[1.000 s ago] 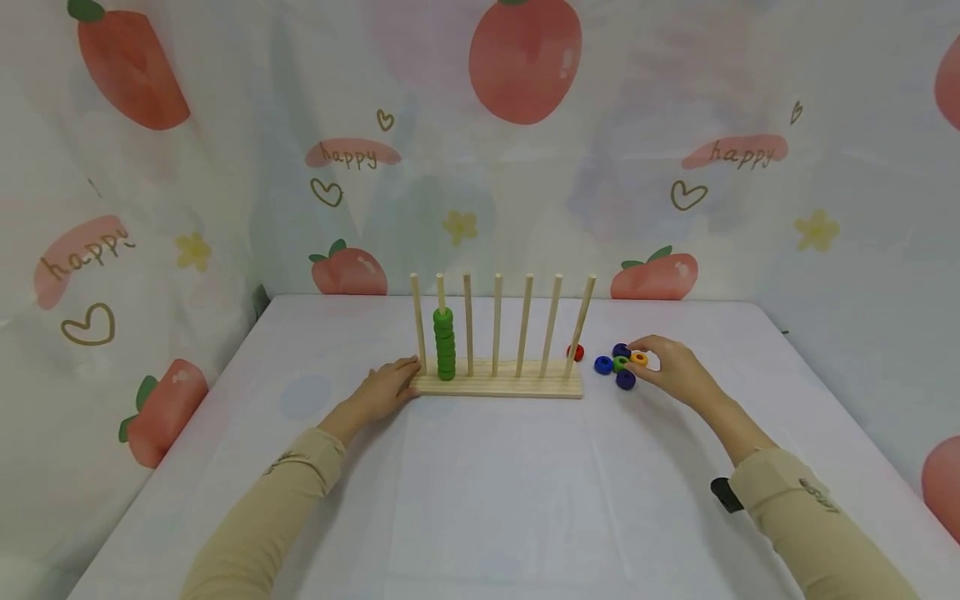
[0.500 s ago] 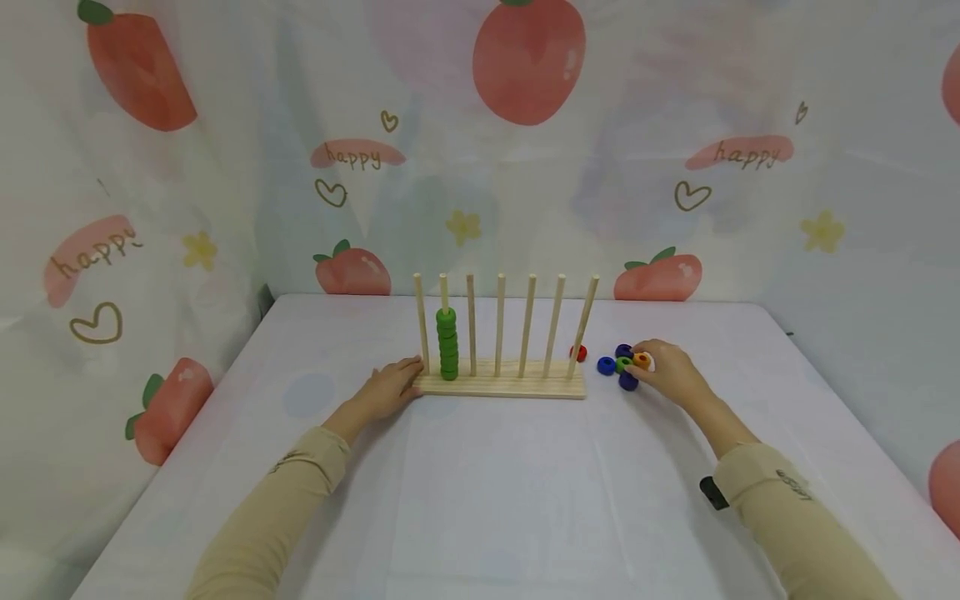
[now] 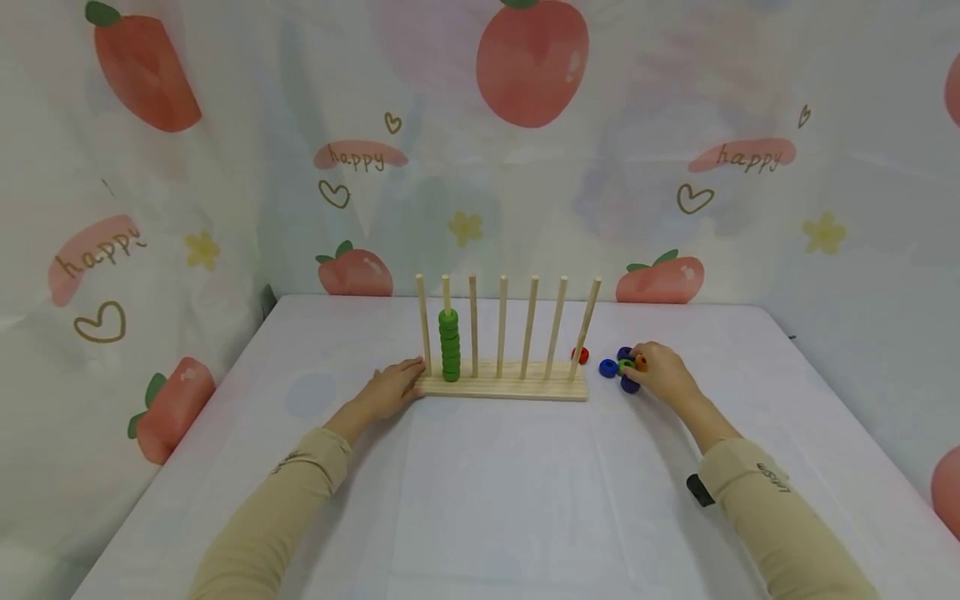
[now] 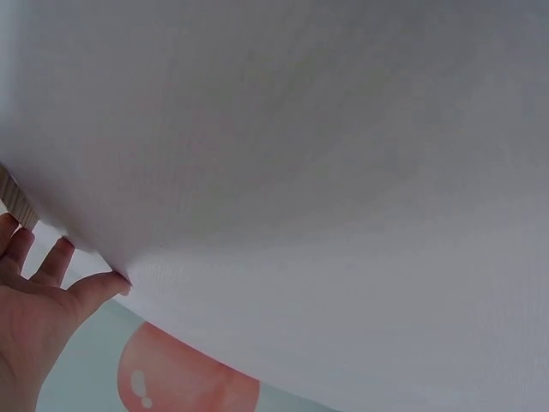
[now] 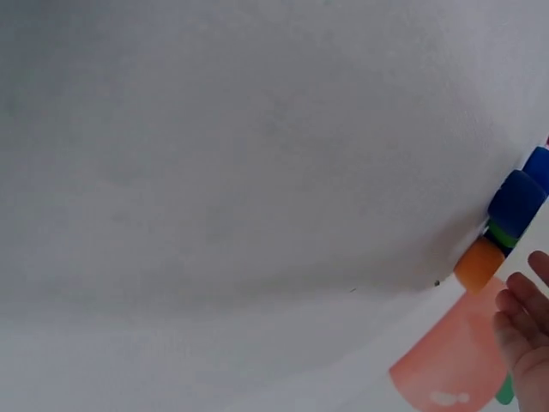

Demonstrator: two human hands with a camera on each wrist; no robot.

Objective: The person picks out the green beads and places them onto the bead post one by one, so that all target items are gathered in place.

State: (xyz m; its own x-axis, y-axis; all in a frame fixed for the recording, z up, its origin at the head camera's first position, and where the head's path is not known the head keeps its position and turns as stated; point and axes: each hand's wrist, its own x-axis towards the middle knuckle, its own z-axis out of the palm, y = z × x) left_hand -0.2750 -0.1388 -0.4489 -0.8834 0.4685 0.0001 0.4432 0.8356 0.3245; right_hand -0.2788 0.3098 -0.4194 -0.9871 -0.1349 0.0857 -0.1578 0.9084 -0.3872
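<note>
A wooden peg rack (image 3: pixel 502 385) with several upright pegs stands on the white-covered table; green beads (image 3: pixel 450 346) are stacked on its second peg from the left. My left hand (image 3: pixel 388 390) rests against the rack's left end, and the left wrist view shows its fingers (image 4: pixel 53 262) spread and fairly straight beside the wood. At the right, my right hand (image 3: pixel 667 375) reaches over a small cluster of beads, thumb and index finger about an orange bead (image 5: pixel 480 264) and a green bead (image 3: pixel 625 366). In the right wrist view its visible fingers (image 5: pixel 520 319) stand apart from the orange bead.
Dark blue beads (image 3: pixel 630 384) and a blue bead (image 3: pixel 608 367) lie in the cluster between the rack and my right hand. A red bead (image 3: pixel 581 356) sits behind the rack's right end. A patterned cloth backdrop (image 3: pixel 480 208) rises behind the table.
My right hand has moved slightly left and closer over the beads, now covering part of the orange one, which sits nearer the green bead. The left hand stays at the rack's end.
</note>
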